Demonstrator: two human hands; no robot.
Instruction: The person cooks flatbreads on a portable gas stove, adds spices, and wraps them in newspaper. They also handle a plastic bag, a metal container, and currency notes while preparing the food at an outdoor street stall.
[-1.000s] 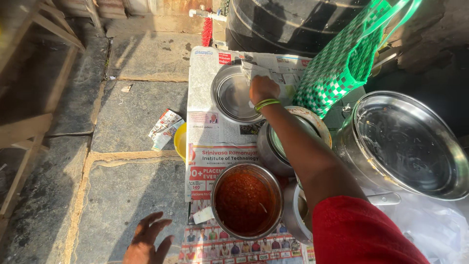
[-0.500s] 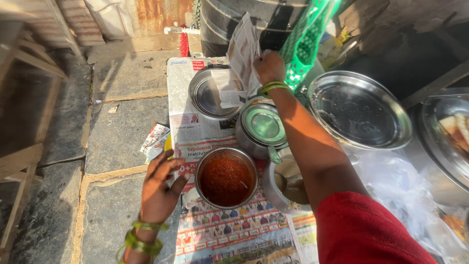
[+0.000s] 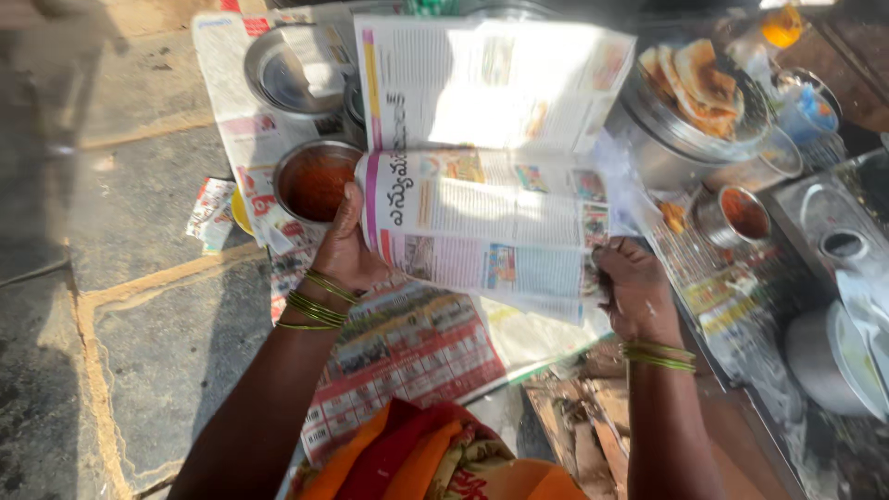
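I hold an open newspaper spread over the stall, my left hand clamped on its left edge with the thumb up along the fold, my right hand closed on the lower right corner. The sheet hangs above the papered ground, its top half lit by sun and bent back at the crease. Just left of my left hand sits a steel bowl of red paste, touching the sheet's edge; a steel plate lies beyond it. To the right, a big pot carries flatbreads, with a small cup of red sauce near it. To handle the sheet well, I judge both grips should stay firm and level, the paper kept taut between them and lifted clear of the red paste, so the edge does not dip in or drag the bowl.
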